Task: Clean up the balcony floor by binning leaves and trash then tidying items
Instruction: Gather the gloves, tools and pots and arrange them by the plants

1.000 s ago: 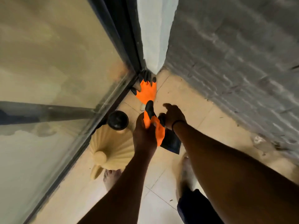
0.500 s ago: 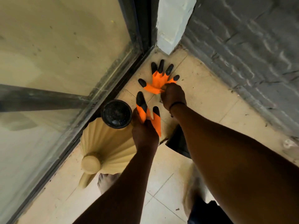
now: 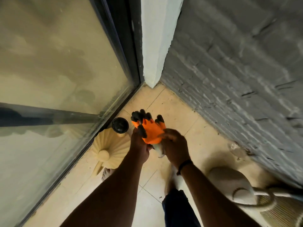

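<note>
A: The left hand (image 3: 139,145) and the right hand (image 3: 175,145) are both curled around the orange gloves (image 3: 151,131), held up above the floor tiles (image 3: 182,115). The left grips the near side, the right pinches the cuff end, where some pale lining hangs out.

B: Where is that against the ribbed lamp (image 3: 113,149)?

A: Just to the right of it and higher up, not touching. The lamp lies tipped on the tiles against the foot of the glass door (image 3: 54,66), its black round cap (image 3: 120,125) toward the corner and its cream knob toward the person.

B: Any room to move?

A: Narrow. Left of the lamp the dark door frame (image 3: 124,51) runs into the corner; beyond it a white pillar (image 3: 152,46) marks the point. To the right, a grey brick wall (image 3: 237,71) closes that side, leaving a wedge of bare tile past the lamp.

B: Surfaces?

A: Gloves: bright orange, rubbery, with black fingertips, blurred. Lamp: cream, pleated like a fan. Tiles: pale beige, smooth, thin grout lines, some grit near the wall. Brick: rough, painted, scuffed. Glass: dusty and reflective.

B: Anything else nearby?

A: Far right of the lamp, a pale rounded object (image 3: 231,185) with a looped cord, beside woven material at the edge. A bare foot (image 3: 107,172) shows just below the lamp.
</note>
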